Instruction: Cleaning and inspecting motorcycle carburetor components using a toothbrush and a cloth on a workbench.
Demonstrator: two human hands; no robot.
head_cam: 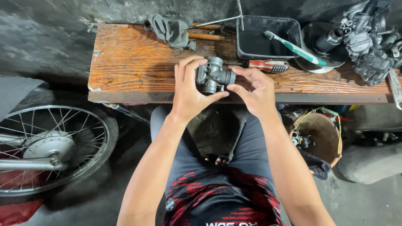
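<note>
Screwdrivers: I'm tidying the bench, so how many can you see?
2: a red-and-white-handled one lying right of the carburetor, and a wooden-handled one beside the grey rag. More may hide underneath.

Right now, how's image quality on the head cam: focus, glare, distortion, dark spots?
Head view: carburetor and both hands, left hand and right hand, are sharp and evenly lit; bench edge bows, so wide-angle distortion; mild shine on the wheel hub; floor under the bench falls into deep shadow; no motion blur.
</note>
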